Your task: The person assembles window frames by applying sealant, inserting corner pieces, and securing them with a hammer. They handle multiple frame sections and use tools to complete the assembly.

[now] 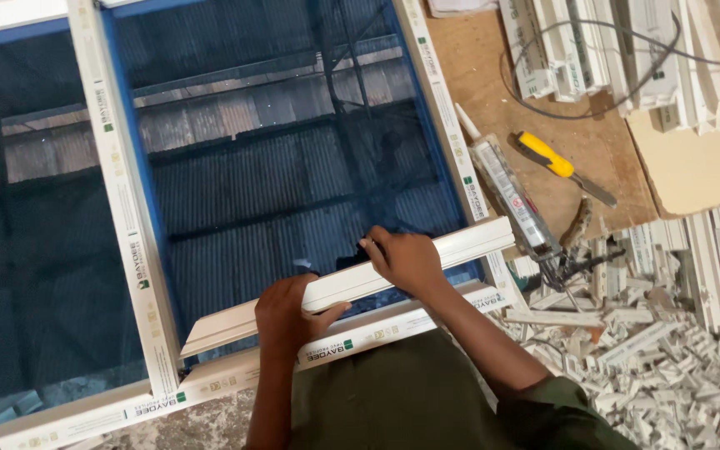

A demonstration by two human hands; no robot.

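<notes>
A white plastic window frame (pixel 131 250) with blue-edged reflective glass (pixel 285 167) lies flat before me. Both my hands hold a long white glazing strip (pixel 460 246) that slants across the pane's near edge, just above the frame's bottom rail (pixel 377 332). My left hand (pixel 289 315) grips the strip near its middle, fingers wrapped over it. My right hand (pixel 406 260) presses on the strip farther right, fingertips touching the glass side.
On the wooden board (pixel 606 150) to the right lie a sealant cartridge in its gun (pixel 514 204), a yellow-handled tool (pixel 560 165), a dark cable (pixel 593 108) and stacked white profiles (pixel 627 50). Several white offcuts (pixel 660 333) are heaped at lower right.
</notes>
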